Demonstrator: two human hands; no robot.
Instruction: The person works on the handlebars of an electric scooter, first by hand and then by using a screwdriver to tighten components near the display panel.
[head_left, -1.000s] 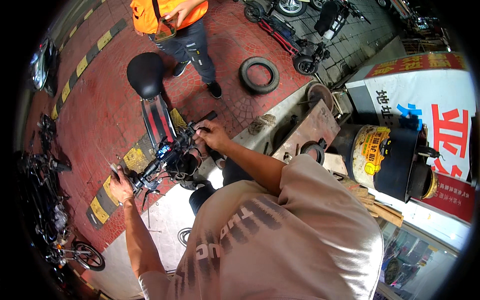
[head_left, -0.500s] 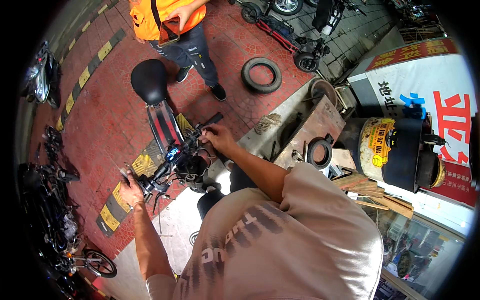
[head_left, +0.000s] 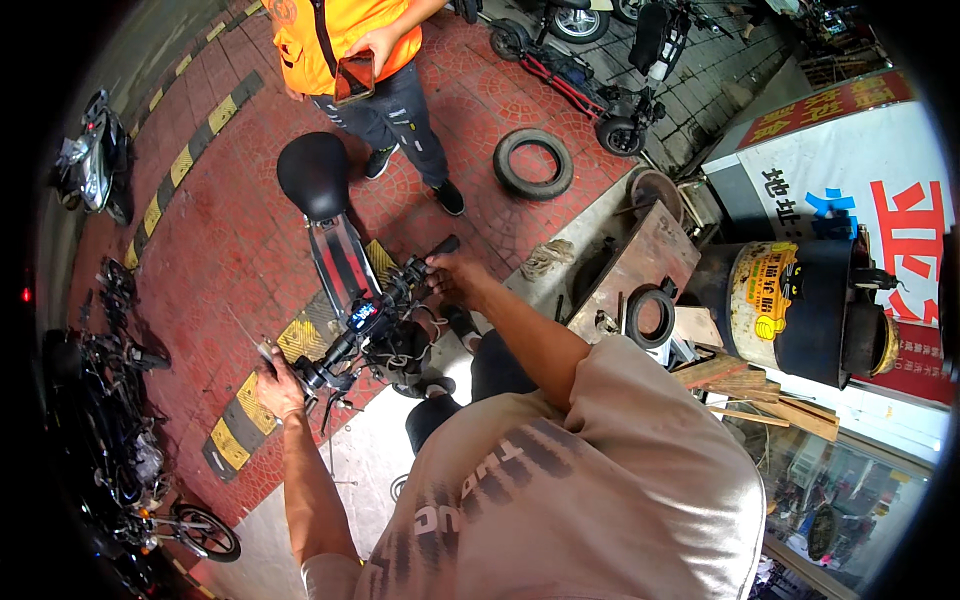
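Observation:
An electric scooter stands before me, with a black seat (head_left: 313,177), a red-striped deck (head_left: 343,262) and a lit display (head_left: 363,317) on its handlebar (head_left: 342,348). My left hand (head_left: 281,391) is at the bar's left end, its fingers curled round a thin, pale rod-like thing (head_left: 265,349) that pokes out past them; its kind is too small to make out. Beside the right grip (head_left: 446,245), my right hand (head_left: 455,277) is closed on the handlebar, with part of its fingers hidden. Cables bunch below the bar.
Beyond the seat stands a person in an orange vest (head_left: 345,40), holding a phone (head_left: 355,78). A loose tyre (head_left: 532,163) lies on the red paving. To the right are a workbench (head_left: 650,250), a smaller tyre (head_left: 650,318) and a dark drum (head_left: 820,305). Parked motorbikes (head_left: 110,420) line the left.
The view has shifted slightly, so the scene sits a little lower and further right. Both hands stay at the handlebar ends. The person in the vest now holds the phone lower in the picture.

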